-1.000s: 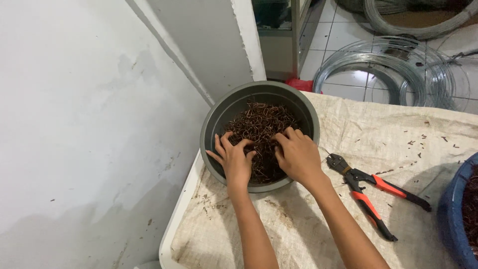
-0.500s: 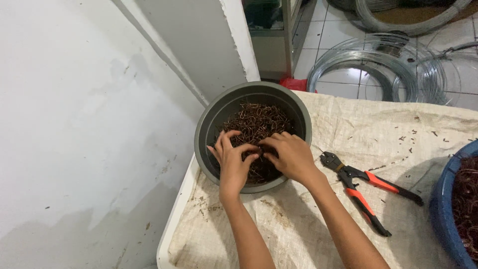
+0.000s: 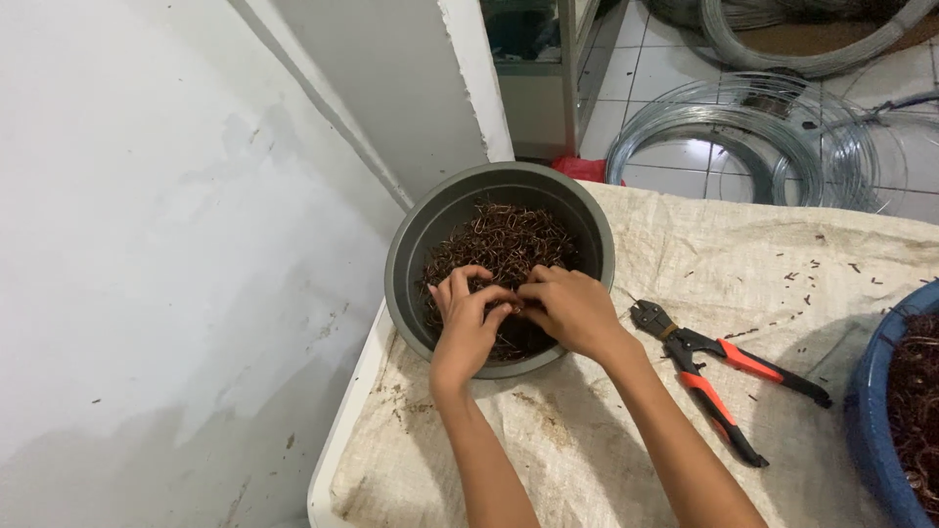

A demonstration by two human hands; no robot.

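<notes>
White plastered wall (image 3: pixel 147 244) at left, scuffed and stained. White pillar (image 3: pixel 411 88) behind. Pale tiled floor (image 3: pixel 655 88) beyond, coils of grey wire (image 3: pixel 743 147) lying on it. Woven sack cloth (image 3: pixel 763 254) covers the white table (image 3: pixel 337 440)

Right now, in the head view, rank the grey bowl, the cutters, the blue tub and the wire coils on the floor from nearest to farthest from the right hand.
1. Grey bowl: the right hand reaches into it.
2. Cutters: just right, on the cloth.
3. Blue tub: right edge of the table.
4. Wire coils: beyond the table, on the floor.
</notes>
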